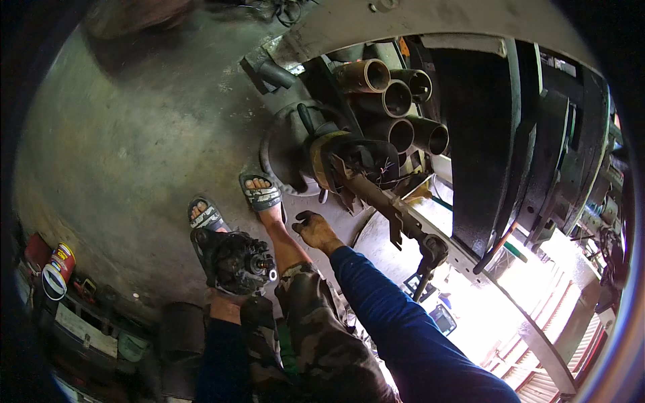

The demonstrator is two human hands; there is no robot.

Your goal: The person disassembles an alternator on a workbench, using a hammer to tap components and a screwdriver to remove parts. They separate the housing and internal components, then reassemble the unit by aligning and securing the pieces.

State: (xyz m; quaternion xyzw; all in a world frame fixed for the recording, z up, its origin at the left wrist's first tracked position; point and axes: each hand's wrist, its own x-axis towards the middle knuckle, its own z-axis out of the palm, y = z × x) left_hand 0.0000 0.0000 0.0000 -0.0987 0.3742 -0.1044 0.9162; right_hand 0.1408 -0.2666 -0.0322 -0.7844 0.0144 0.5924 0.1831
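Note:
A dark, greasy mechanical part [238, 265] with a shaft and a shiny ring at one end is held above the floor, beside my left foot. The wrist of my left hand [225, 309] leads in under it; the part hides my fingers, but its weight rests in that hand. My right hand [317, 232] hangs over the floor, right of my shin. Its blackened fingers are loosely bent and apart, with nothing visible in them. Closest to this hand is a round grey metal piece [272, 151] with a brownish machine assembly [329, 158] over it.
Several rusty metal cylinders [398, 99] are stacked beyond the assembly. A long beam [420, 221] runs down the right side, near large dark panels [484, 134]. At the lower left are a red and yellow can [62, 259], a dark bucket [183, 329] and a box [87, 329].

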